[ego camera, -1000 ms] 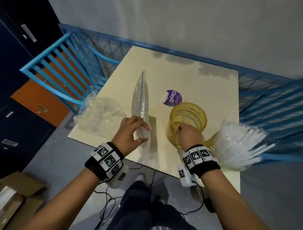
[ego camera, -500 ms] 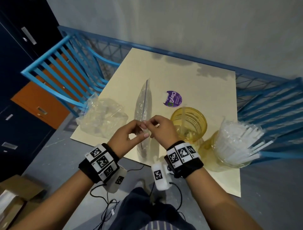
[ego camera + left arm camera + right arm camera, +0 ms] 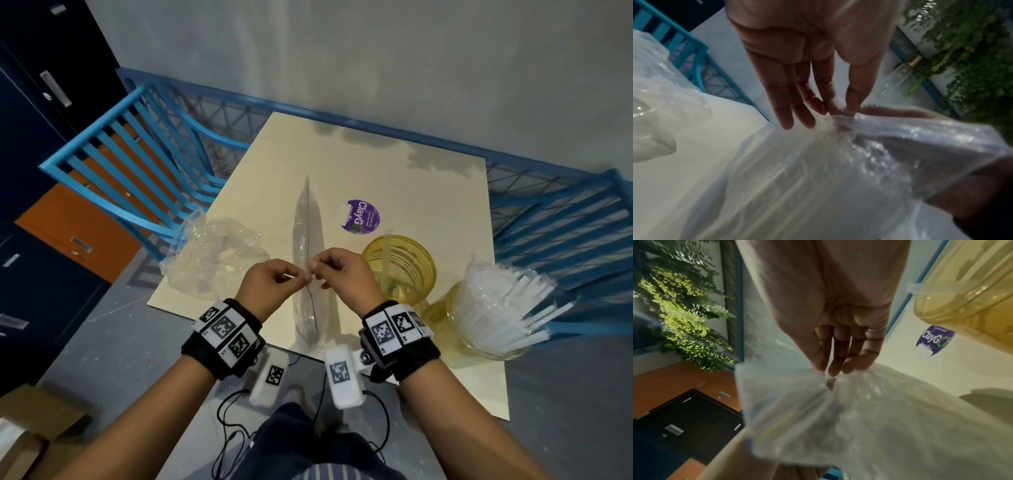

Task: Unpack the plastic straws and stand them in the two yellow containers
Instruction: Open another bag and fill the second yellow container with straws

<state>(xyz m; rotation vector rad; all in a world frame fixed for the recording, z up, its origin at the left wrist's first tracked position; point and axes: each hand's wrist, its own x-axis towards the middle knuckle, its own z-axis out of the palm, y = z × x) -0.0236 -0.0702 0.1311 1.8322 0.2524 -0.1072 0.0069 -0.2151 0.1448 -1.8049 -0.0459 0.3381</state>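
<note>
A clear plastic bag [image 3: 308, 240] [image 3: 818, 170] [image 3: 838, 418] stands on edge on the cream table [image 3: 394, 178], held up by both hands. My left hand [image 3: 274, 277] [image 3: 838, 108] pinches its top edge from the left, and my right hand [image 3: 337, 270] [image 3: 828, 369] pinches the same edge from the right, fingertips almost touching. Just right of my right hand stands a yellow container [image 3: 400, 267] [image 3: 972, 296] with a single straw [image 3: 387, 253] in it. A second yellow container [image 3: 479, 329] at the front right is full of white straws [image 3: 507, 305].
An empty crumpled clear bag [image 3: 215, 260] [image 3: 657, 113] lies at the table's left edge. A purple sticker [image 3: 359, 216] [image 3: 933, 340] sits behind the containers. Blue chairs [image 3: 137, 154] flank the table on both sides; a cardboard box [image 3: 27, 435] is on the floor.
My right hand left the yellow container, where one straw now stands, and came over to the bag. Both hands now pinch its top edge, raised slightly.
</note>
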